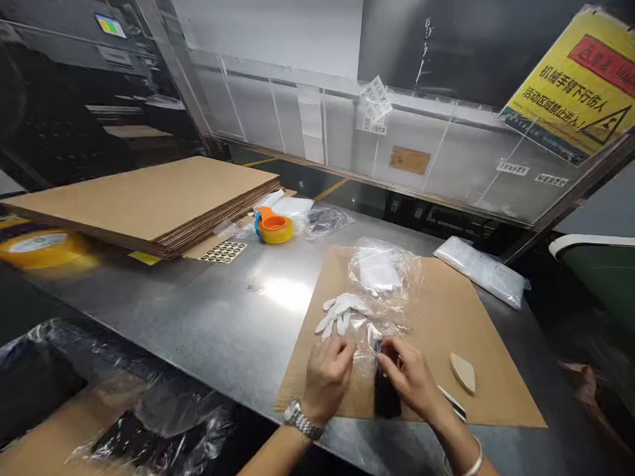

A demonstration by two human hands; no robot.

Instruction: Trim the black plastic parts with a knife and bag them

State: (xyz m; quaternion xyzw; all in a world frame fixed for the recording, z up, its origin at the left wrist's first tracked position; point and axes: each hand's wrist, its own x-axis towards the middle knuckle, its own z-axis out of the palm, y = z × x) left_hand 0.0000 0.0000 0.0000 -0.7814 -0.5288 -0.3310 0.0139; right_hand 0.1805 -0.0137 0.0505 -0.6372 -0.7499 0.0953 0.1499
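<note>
My left hand (330, 370), with a metal watch at the wrist, is closed over the cardboard sheet (436, 311), just below a white glove (342, 312); what its fingers hold, if anything, is hidden. To its right, my right hand (407, 370) has its thumb and fingers on the upper end of a dark, narrow object (385, 395). Clear plastic wrap (387, 264) lies crumpled above both hands. Right of my right hand are a beige rounded piece (463, 373) and a thin white-and-black item (452, 403).
A stack of flat cardboard (149, 192) fills the table's left back. Yellow and orange tape rolls (276, 228) sit beside a sticker sheet (223, 252). A white plastic-wrapped packet (481, 270) lies at the back right, below an upright panel (342, 125).
</note>
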